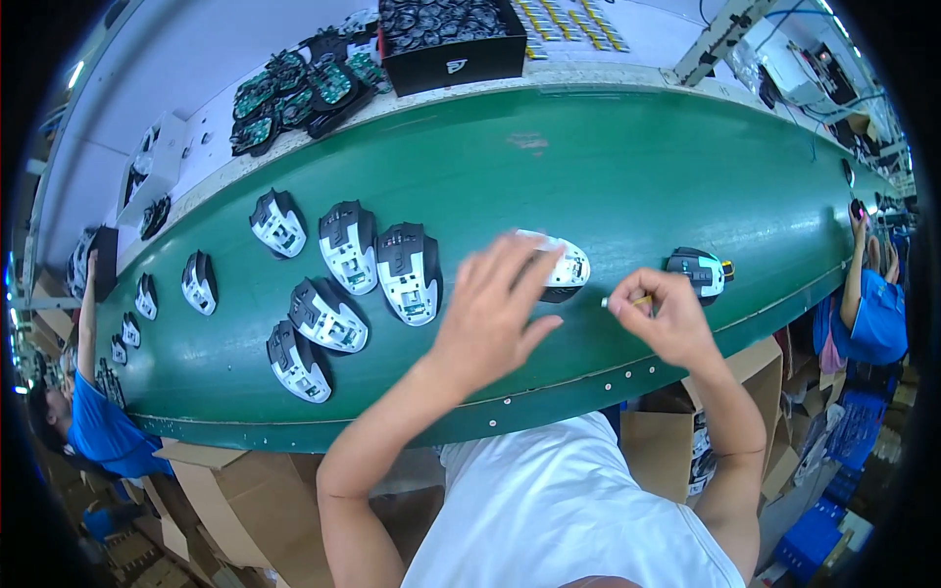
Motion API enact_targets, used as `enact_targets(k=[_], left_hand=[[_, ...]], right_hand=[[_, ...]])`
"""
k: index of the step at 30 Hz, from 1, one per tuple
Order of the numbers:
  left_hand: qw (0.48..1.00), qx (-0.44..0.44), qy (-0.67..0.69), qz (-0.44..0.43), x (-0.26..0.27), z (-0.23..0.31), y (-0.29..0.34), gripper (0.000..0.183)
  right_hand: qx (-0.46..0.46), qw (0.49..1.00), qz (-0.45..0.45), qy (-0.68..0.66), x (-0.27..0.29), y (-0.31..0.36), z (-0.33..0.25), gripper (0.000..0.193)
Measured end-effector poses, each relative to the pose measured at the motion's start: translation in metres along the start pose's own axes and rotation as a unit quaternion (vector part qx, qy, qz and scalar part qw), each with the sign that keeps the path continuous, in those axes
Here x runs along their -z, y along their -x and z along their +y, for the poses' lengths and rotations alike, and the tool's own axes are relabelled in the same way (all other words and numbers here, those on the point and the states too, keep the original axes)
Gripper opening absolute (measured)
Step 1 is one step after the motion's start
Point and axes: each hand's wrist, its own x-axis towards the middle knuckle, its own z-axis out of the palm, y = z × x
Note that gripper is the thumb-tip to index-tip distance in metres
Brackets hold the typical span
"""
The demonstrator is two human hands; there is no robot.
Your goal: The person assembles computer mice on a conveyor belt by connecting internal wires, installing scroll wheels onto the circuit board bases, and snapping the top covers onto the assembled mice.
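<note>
The white-tipped part [606, 303], presumably light, best held mid-body, is pinched by the right grip [672, 318]; the left grip [490, 316] is spread.

The belt [637, 167] across the middle is green, the mice [345, 245] centre left black-and-white, the shirt [549, 505] bottom centre plain white.

The left hand [485, 314] obscures part of the white-and-black mouse shell [571, 267]; contact cannot be determined. The right hand [671, 312] partly conceals a white-and-yellow component [606, 303], too small to identify. The upper view edge truncates the black box [456, 71].
</note>
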Motion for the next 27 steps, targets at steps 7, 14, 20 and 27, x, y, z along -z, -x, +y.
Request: enact_targets(k=[7,14,20,27], left_hand=[[0.994,0.068,-0.053,-0.071,-0.029,-0.025,-0.006,0.076],[0.994,0.096,-0.056,-0.006,-0.043,-0.003,0.013,0.072],[0.994,0.104,-0.025,0.007,-0.046,-0.004,0.016,0.072],[0.995,0.091,-0.022,0.018,-0.049,-0.008,0.02,0.072]], right_hand=[[0.009,0.993,0.0,0.116,0.0,-0.039,0.011,0.012],[0.017,0.972,-0.052,0.228,-0.003,-0.051,-0.007,0.012],[0.061,0.962,-0.038,0.262,-0.01,-0.051,-0.002,0.01],[0.024,0.962,-0.044,0.268,-0.004,-0.05,-0.011,0.009]])
